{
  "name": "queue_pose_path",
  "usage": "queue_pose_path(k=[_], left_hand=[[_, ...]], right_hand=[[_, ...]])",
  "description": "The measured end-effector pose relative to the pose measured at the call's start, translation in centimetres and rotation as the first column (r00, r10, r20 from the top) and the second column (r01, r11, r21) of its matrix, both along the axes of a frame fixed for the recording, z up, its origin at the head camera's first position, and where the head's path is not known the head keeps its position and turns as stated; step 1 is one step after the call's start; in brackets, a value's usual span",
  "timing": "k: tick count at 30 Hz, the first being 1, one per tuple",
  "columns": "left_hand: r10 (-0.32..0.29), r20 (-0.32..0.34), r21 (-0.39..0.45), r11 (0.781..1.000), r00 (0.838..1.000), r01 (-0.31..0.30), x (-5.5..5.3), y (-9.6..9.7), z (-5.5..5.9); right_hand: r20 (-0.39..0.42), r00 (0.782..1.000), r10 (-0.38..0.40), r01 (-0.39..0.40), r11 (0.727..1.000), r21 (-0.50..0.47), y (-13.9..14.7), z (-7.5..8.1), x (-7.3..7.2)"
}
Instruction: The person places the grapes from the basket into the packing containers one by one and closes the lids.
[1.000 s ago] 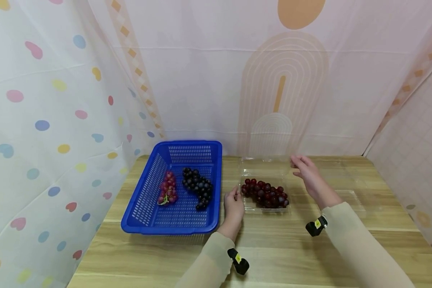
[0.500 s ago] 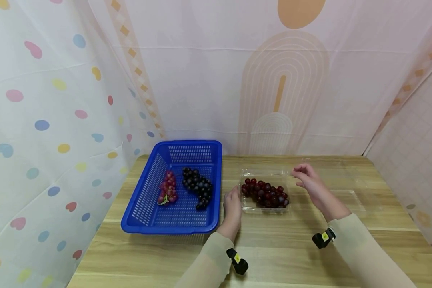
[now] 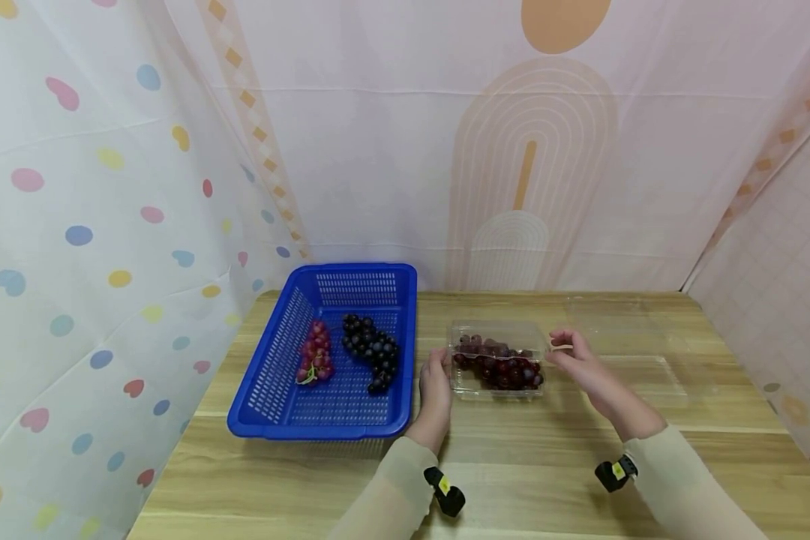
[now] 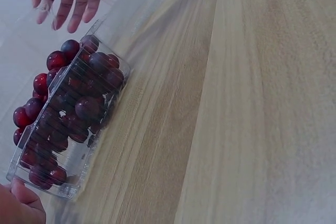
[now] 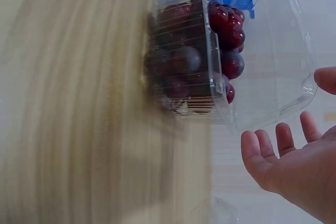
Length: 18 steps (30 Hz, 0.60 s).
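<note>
A clear plastic clamshell box holds a bunch of dark red grapes. Its hinged lid leans forward over the grapes, part way down. My left hand rests along the box's left end, fingers extended; its thumb shows at the box's corner in the left wrist view. At the right end, my right hand has its thumb against the lid's front corner. The other fingers are spread beside the lid's side edge, apart from the thumb.
A blue plastic basket stands left of the box, holding pink-red grapes and black grapes. Another clear plastic box lies on the wooden table at the right. A patterned curtain hangs behind the table.
The lid has swung from upright, forward and down over the grapes. My right hand has moved down and nearer with it. My left hand stays at the box's left end, its fingers a little straighter.
</note>
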<state>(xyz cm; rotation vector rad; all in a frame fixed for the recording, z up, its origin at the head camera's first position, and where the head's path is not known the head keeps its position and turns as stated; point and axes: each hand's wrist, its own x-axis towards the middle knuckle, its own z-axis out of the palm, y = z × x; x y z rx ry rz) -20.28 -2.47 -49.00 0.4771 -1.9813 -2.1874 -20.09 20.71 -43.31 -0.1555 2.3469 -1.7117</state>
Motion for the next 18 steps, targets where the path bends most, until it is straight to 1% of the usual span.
queue_pose_path(k=[10,18], left_hand=[[-0.03,-0.006,-0.005,1.0,1.0,0.03,0.0,-0.1,-0.3],[-0.038,0.009,-0.025,0.999,0.999,0.039,0.1,-0.3,-0.2]], right_hand=[[0.092,0.996,-0.009,0.008,1.0,0.009,-0.1,-1.5,1.0],[0.134,0.991,-0.005,0.009,1.0,-0.024,-0.3,-2.2,1.5]])
